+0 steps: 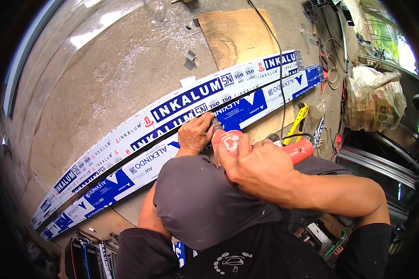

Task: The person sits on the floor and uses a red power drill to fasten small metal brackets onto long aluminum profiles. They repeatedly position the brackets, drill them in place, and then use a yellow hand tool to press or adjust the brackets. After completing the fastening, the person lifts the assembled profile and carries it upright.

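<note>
Drilling seems to be in hand: the right hand grasps a red drill, its tip near the wrapped bars along the floor. The left hand bunches its fingers beside the tip; whether they pinch anything, one cannot tell. Steady aim seems called for next.

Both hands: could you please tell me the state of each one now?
Left hand: fingers bent beside the tip of the red power tool; whether it grips anything cannot be told.
Right hand: closed around the red power tool.
</note>
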`<state>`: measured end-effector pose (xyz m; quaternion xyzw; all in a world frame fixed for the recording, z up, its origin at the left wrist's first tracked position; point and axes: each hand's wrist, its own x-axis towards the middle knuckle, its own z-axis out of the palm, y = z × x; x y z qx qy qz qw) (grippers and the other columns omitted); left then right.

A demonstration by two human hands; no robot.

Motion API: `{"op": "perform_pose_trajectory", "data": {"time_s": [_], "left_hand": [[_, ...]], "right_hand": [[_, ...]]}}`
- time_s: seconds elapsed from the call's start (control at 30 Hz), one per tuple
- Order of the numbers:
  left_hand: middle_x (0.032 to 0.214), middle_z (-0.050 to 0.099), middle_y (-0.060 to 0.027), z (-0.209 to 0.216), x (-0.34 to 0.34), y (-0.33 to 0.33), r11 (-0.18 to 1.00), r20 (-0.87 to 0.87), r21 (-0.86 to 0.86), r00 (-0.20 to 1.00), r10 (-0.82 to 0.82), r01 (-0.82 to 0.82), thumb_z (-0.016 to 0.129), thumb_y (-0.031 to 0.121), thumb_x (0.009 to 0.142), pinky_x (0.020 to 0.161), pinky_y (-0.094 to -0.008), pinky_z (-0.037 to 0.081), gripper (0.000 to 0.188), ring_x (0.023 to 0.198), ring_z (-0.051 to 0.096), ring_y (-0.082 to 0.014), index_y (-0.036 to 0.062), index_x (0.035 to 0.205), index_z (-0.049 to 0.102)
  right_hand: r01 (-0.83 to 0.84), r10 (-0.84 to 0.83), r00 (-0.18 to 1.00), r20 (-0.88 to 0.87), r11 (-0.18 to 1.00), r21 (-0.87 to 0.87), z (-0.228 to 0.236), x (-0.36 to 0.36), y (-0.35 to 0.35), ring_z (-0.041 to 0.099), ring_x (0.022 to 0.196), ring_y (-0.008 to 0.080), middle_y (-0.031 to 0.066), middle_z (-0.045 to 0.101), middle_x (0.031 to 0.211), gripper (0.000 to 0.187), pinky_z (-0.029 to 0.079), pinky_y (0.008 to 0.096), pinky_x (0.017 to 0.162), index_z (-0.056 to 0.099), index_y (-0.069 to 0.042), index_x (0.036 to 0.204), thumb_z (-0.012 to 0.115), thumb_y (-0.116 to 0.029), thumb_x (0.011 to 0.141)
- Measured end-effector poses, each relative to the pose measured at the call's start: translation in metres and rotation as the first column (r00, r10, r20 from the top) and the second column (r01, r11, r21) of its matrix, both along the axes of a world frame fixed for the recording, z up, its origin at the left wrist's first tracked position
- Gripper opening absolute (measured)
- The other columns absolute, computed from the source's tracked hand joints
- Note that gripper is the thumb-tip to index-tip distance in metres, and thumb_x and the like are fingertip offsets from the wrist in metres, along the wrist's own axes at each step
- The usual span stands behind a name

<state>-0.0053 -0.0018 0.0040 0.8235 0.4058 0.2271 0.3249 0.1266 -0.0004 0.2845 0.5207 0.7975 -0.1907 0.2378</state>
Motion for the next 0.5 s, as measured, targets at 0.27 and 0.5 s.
{"op": "perform_pose_trajectory", "data": {"time_s": [0.27,0.5], "left_hand": [[0.112,0.08,0.006,0.0,0.0007,-0.0016,1.0,-0.01,-0.029,1.0,0.01,-0.01,0.082,0.031,0.088,0.07,-0.0354,0.061,0.031,0.088,0.078,-0.0202,0.0201,0.117,0.077],[0.114,0.08,0.0058,-0.002,0.0004,-0.0024,0.999,-0.006,-0.033,1.0,0.008,-0.008,0.082,0.032,0.088,0.071,-0.035,0.061,0.031,0.087,0.078,-0.0206,0.0201,0.116,0.077]], "right_hand": [[0.017,-0.017,1.0,-0.013,1.0,-0.024,0.0015,0.0031,-0.0012,0.071,0.056,0.0296,0.0232,0.068,0.083,0.049,0.056,0.0409,0.048,0.066,0.001,0.132,0.067,-0.022,0.089],[0.017,-0.017,1.0,-0.008,0.999,-0.042,0.0015,0.0027,-0.0011,0.071,0.058,0.0307,0.0251,0.068,0.087,0.048,0.057,0.0425,0.05,0.066,0.0,0.133,0.067,-0.023,0.091]]}}
